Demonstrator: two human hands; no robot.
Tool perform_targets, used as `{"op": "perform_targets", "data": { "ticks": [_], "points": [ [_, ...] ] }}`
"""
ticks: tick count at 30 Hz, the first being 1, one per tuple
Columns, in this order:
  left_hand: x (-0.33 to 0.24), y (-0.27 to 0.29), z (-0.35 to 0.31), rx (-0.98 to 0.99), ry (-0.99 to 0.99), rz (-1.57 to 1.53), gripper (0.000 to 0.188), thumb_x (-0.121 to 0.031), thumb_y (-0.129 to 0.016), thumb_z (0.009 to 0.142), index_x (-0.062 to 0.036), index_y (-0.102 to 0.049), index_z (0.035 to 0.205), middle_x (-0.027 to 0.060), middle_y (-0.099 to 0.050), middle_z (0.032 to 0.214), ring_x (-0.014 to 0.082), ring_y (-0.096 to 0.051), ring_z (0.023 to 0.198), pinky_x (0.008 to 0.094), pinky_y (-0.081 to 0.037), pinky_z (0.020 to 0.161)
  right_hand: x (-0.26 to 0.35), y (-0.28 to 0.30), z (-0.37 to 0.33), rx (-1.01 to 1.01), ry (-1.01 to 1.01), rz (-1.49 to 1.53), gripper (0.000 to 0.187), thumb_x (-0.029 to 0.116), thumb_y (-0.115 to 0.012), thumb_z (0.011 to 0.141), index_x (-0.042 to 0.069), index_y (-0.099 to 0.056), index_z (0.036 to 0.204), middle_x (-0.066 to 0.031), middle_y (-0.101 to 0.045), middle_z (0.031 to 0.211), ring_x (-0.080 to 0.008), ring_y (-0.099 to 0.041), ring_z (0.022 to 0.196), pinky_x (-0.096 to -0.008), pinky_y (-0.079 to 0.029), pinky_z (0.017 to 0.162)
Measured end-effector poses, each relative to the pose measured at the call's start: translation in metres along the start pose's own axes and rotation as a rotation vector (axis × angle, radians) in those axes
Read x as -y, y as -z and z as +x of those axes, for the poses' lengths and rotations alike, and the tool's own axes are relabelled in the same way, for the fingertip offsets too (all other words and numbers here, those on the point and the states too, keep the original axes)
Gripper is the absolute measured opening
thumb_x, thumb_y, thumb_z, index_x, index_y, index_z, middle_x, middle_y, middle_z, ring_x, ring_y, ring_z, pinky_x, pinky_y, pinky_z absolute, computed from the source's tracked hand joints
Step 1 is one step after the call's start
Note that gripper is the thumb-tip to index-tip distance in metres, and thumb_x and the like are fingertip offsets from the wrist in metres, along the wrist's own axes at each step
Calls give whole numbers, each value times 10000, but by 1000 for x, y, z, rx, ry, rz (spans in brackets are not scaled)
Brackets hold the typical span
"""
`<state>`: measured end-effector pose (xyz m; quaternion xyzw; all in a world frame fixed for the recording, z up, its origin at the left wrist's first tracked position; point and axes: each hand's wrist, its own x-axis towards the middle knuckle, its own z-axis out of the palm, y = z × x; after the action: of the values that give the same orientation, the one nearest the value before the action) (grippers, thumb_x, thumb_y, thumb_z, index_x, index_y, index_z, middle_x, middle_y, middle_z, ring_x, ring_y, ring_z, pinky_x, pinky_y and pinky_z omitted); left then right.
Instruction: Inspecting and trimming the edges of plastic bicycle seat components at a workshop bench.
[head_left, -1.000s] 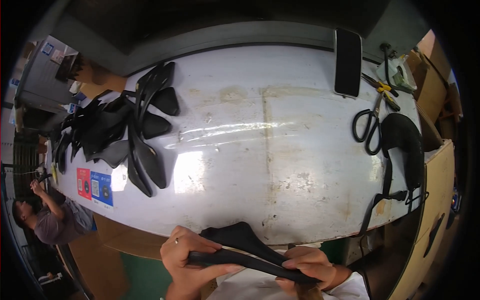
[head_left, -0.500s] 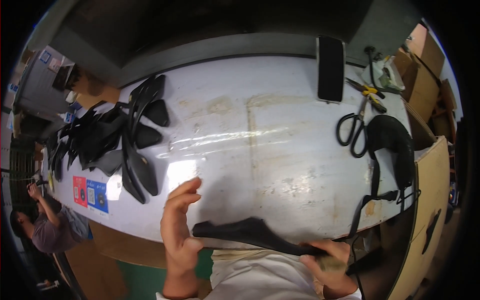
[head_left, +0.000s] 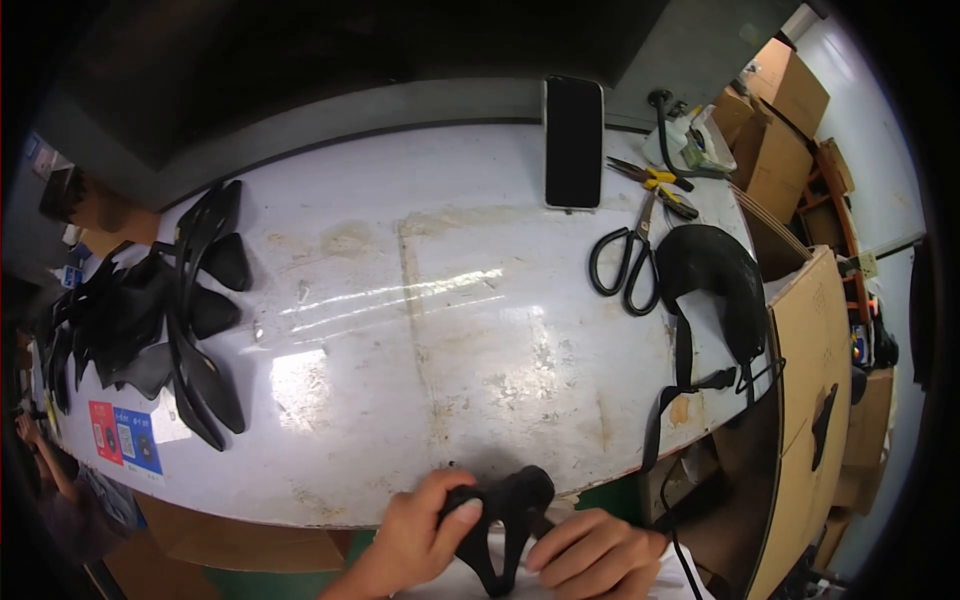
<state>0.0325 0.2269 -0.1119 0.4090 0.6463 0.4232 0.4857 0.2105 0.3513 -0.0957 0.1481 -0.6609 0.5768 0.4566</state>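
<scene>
A black forked piece [head_left: 489,545] with a long opening in its middle is held in front of me at the table's near edge. My left hand [head_left: 425,530] is closed on its left side, thumb pressed on top. Curled against its right side are the fingers of my right hand [head_left: 597,555], closed at the piece's edge; the palm side is hidden. Over at the left of the table lies a pile of black curved pieces [head_left: 120,325], some of them long and leaf-shaped.
On the right of the white table [head_left: 420,370] lie black-handled scissors [head_left: 630,265], yellow-handled pliers [head_left: 655,178] and a curved black pad with straps [head_left: 715,280]. A phone [head_left: 574,145] stands at the back. A cardboard box [head_left: 805,400] borders the right side. Another person [head_left: 75,505] is at far left.
My left hand, apart from the piece before, now grips it. The piece has turned, showing its opening, and my right hand has moved left. The view has swung right.
</scene>
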Motion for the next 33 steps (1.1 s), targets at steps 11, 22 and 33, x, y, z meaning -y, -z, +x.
{"op": "perform_targets", "data": {
  "ticks": [11,22,33],
  "points": [
    [20,-4,-2,266,48,55,358,-49,-617,944,-42,-497,1281,206,-654,844,419,-709,759,426,-541,636,-38,-25,9,121,92,-50,228,136,-789,908,-20,-648,819,-117,-625,703,-250,-600,556,-384,-529,532],
    [24,7,-3,347,34,-29,376,-50,-623,939,-24,-481,1286,218,-660,844,419,-702,735,438,-544,644,-38,-29,27,143,-46,-16,213,62,-741,927,-14,-643,753,-111,-631,679,-248,-613,575,-393,-530,548],
    [20,0,-2,252,-54,-9,301,-55,-627,955,-24,-508,1229,183,-654,822,387,-691,705,416,-534,625,-40,-34,7,-176,29,-54,251,159,-750,952,-3,-646,790,-96,-640,698,-237,-635,612,-395,-547,565]
  ]
}}
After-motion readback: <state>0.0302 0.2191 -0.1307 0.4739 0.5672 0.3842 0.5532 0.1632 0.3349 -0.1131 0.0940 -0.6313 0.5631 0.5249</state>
